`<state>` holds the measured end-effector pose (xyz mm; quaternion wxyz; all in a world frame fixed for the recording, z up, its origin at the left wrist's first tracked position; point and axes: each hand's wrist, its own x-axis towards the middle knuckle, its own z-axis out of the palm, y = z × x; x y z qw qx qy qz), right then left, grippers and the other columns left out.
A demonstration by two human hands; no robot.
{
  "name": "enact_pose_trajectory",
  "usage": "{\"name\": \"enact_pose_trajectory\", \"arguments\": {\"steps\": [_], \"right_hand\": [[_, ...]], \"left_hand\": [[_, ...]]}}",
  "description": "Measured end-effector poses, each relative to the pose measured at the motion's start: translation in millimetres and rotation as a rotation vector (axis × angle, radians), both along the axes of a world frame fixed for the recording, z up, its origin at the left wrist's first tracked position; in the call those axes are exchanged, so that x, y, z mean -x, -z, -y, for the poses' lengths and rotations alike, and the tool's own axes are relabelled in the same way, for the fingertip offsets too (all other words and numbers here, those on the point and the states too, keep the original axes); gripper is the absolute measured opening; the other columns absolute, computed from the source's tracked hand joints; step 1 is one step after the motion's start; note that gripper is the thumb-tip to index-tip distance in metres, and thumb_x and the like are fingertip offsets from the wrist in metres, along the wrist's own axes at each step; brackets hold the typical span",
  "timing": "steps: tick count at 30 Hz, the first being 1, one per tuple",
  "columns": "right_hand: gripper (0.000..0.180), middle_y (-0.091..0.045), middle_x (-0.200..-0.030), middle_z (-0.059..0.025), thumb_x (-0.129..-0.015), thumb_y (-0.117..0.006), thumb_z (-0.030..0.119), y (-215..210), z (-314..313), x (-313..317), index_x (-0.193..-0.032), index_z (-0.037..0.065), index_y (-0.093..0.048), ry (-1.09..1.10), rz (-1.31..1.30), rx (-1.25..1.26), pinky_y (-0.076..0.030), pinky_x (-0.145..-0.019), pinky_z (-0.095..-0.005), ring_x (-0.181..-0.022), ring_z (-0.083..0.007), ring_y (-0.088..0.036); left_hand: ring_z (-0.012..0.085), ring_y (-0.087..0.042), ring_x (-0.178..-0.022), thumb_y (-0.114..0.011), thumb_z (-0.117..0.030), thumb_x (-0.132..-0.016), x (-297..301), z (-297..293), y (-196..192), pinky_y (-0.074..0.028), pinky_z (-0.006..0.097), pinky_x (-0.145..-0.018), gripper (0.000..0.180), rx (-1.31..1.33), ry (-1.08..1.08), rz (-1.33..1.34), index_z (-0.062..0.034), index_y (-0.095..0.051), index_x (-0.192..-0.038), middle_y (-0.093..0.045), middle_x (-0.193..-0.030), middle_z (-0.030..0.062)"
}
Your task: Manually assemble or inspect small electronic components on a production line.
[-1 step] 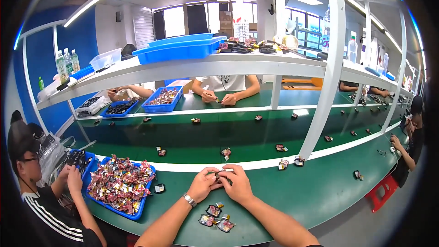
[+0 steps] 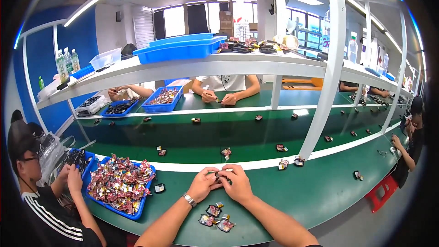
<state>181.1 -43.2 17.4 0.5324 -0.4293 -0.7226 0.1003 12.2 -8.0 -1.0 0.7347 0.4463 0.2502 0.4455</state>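
My left hand (image 2: 201, 186) and my right hand (image 2: 238, 185) meet above the green bench, fingers pinched together around a small dark electronic part (image 2: 218, 178). Most of that part is hidden by the fingers. On the bench between my forearms lie three small black-edged assemblies, each with a reddish circuit board and yellow tabs: an upper one (image 2: 213, 210), a left one (image 2: 206, 220) and a right one (image 2: 225, 225). Another small black piece (image 2: 159, 188) with a pale centre rests to the left of my hands, beside a heaped blue tray (image 2: 122, 215).
Loose circuit boards (image 2: 120, 183) fill that tray. At the far left a co-worker (image 2: 50, 201) handles something small. Similar assemblies (image 2: 226, 154) are spaced along the dark green strip ahead. A white post (image 2: 322, 87) and shelf edge (image 2: 192, 68) stand across the front.
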Motion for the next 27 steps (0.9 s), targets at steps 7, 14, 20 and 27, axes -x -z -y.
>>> {"name": "enact_pose_trajectory", "arguments": {"steps": [7, 14, 20, 27], "right_hand": [[0.019, -0.062, -0.094, -0.0064, -0.073, -0.074, 0.002, 0.7, -5.9, 1.5, -0.091, 0.007, -0.069, 0.082, 0.144, -0.174, -0.054, -0.07, -0.0337, -0.086, -0.0233, -0.062], [0.018, -0.062, -0.09, -0.0067, -0.074, -0.074, 0.004, -2.3, -3.9, 2.0, -0.091, 0.006, -0.069, 0.123, 0.232, -0.201, -0.054, -0.069, -0.0345, -0.083, -0.0242, -0.062], [0.014, -0.063, -0.087, -0.0069, -0.075, -0.073, 0.005, 0.5, -3.8, 5.4, -0.088, 0.005, -0.07, 0.152, 0.204, -0.184, -0.054, -0.07, -0.0346, -0.082, -0.0243, -0.062], [0.012, -0.063, -0.086, -0.004, -0.074, -0.072, 0.007, 2.9, -5.4, 6.7, -0.086, 0.008, -0.07, 0.224, 0.296, -0.225, -0.054, -0.067, -0.0335, -0.081, -0.0221, -0.063]], "left_hand": [[0.0218, -0.061, -0.11, -0.048, -0.003, -0.097, 1.5, 0.1, -2.4, -0.051, 0.039, -0.098, 0.026, 0.006, -0.003, -0.029, -0.0054, -0.044, -0.123, -0.061, -0.117, 0.0131], [0.0214, -0.061, -0.11, -0.051, -0.006, -0.097, -0.1, -3.2, -0.3, -0.052, 0.039, -0.097, 0.026, 0.005, 0.017, -0.008, -0.0054, -0.045, -0.122, -0.062, -0.117, 0.0121], [0.0206, -0.061, -0.108, -0.05, -0.005, -0.098, 0.5, -2.5, 2.7, -0.052, 0.038, -0.096, 0.024, 0.004, -0.005, -0.025, -0.0062, -0.046, -0.122, -0.062, -0.116, 0.0112], [0.0204, -0.062, -0.107, -0.05, -0.006, -0.098, -1.2, -0.6, 1.5, -0.053, 0.038, -0.095, 0.023, -0.002, -0.021, -0.063, -0.0062, -0.047, -0.121, -0.062, -0.115, 0.0104]]}}
